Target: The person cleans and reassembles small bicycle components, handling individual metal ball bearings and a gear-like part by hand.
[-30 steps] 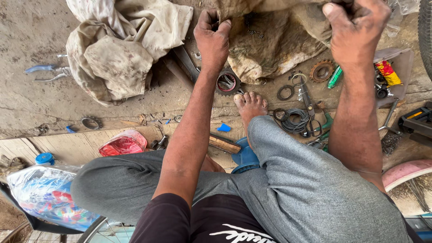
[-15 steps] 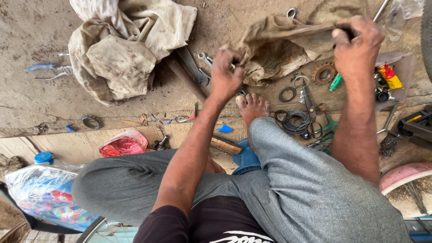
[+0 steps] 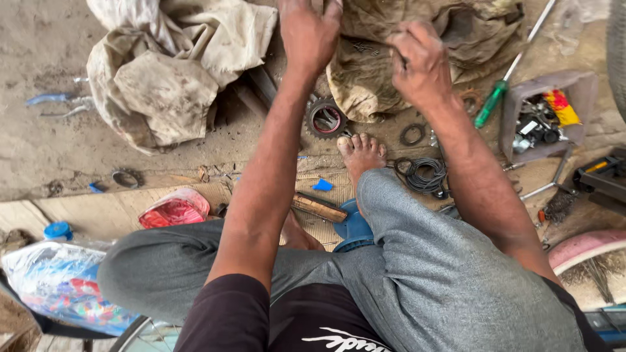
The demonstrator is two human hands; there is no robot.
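Hands work at a dirty brown cloth [image 3: 417,58] that lies crumpled on the ground beyond the bare foot [image 3: 360,153]. The left hand [image 3: 310,32] rests on the cloth's left edge, fingers curled down over it; whether it grips the fabric cannot be told. The right hand [image 3: 420,62] is closed, pinching a fold near the cloth's middle. A toothed sprocket [image 3: 325,118] lies just left of the cloth's lower edge, a green-handled screwdriver [image 3: 502,85] to its right, and a second pale rag [image 3: 169,72] well left.
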